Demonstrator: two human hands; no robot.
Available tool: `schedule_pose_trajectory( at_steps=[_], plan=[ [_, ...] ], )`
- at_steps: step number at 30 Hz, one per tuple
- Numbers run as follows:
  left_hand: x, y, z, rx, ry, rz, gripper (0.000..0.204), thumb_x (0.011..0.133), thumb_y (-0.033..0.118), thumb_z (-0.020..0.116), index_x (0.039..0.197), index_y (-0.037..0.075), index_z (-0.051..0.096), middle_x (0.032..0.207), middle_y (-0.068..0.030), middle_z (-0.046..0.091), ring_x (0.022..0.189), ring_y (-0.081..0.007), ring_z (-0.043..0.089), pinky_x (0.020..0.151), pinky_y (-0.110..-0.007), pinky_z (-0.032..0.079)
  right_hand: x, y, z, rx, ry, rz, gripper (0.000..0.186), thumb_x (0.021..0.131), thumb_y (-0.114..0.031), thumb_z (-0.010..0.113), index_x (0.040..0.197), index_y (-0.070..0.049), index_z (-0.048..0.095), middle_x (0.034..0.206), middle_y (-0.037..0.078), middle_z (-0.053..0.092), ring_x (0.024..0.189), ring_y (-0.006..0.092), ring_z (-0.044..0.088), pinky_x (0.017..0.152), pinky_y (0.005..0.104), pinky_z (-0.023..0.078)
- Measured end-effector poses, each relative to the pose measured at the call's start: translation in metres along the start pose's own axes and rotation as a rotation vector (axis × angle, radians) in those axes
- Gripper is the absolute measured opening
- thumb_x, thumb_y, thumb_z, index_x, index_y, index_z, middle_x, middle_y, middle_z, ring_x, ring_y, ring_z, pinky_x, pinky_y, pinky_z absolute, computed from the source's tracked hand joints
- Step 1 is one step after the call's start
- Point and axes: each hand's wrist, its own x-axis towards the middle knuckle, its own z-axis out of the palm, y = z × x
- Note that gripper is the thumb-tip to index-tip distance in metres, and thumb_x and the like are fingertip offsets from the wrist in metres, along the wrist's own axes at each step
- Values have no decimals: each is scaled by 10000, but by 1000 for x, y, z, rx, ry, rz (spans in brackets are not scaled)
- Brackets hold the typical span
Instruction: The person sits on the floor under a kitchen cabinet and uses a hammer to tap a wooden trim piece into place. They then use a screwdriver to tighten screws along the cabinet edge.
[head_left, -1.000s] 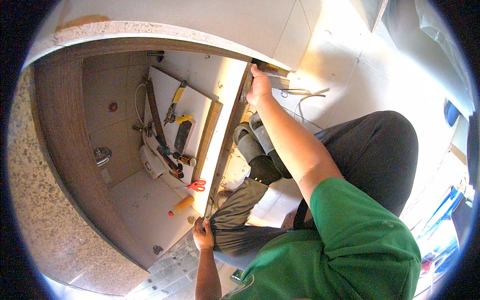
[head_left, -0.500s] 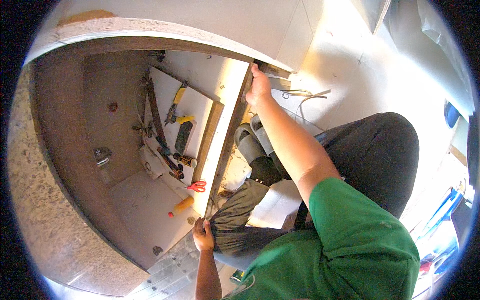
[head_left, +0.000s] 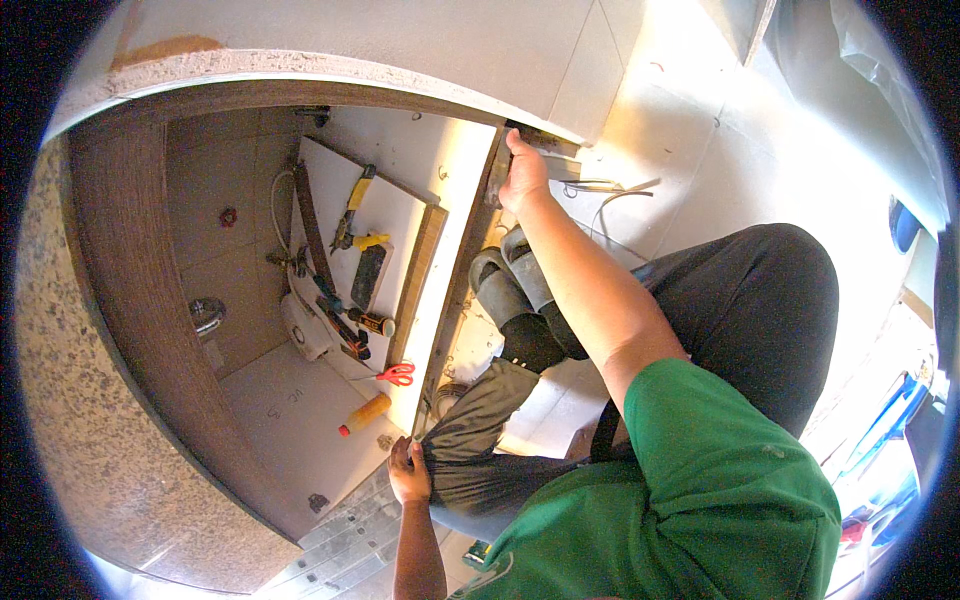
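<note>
The dark strip [head_left: 453, 312] along the cabinet [head_left: 150, 290] front runs lengthwise between the hands, the right hand [head_left: 523, 177] with fingers bent over its far end, the left hand [head_left: 408, 475] with fingers curled by its near end; whether either is clamped I cannot tell. Inside, near the left fingers, lie an orange bottle [head_left: 366, 413] and red scissors [head_left: 400, 374], a lettered can [head_left: 377, 324] farther up, handwritten marks [head_left: 285, 402] beyond. Grey sandals [head_left: 498, 287] crowd the strip between both hands' fingers.
</note>
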Motion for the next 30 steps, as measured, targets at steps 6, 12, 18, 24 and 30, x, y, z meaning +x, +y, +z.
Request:
schedule_pose_trajectory(
  at_steps=[6,12,18,24,30],
  plan=[
    [1,3,-1,-60,9,16,462,1015,404,580,1215,2,691,1309,-197,652,1255,-376,575,1097,-452,421,7,2,0,25,-23,42,626,929,-469,678,1419,-104,538,1607,73,411,1510,299,267,1210,588,35],
    [0,9,-3,-21,3,37,448,1017,389,578,1205,0,696,1301,-207,654,1254,-382,577,1091,-450,425,-3,0,15,8,126,1,388,1008,-371,607,1211,-41,633,1342,143,635,1251,309,557,1144,487,344],
    [-1,14,-2,-81,0,-29,463,1017,410,577,1211,7,698,1316,-207,648,1262,-384,570,1097,-442,421,2,1,19,81,108,-4,366,1002,-373,619,1201,-66,642,1321,120,651,1227,306,575,1132,492,360],
    [-2,16,-7,-27,-24,-16,481,1015,431,578,1209,7,696,1337,-207,635,1268,-379,567,1105,-441,415,2,-2,26,138,22,9,501,987,-341,634,1400,-75,538,1543,111,483,1421,287,419,1179,529,293],
    [-4,13,-7,-28,-29,-19,482,1024,435,561,1218,13,691,1349,-198,628,1281,-364,556,1114,-440,409,-12,-7,40,148,-3,-23,376,1022,-312,576,1288,-47,600,1311,121,656,1204,327,607,1069,514,446]
  ],
)
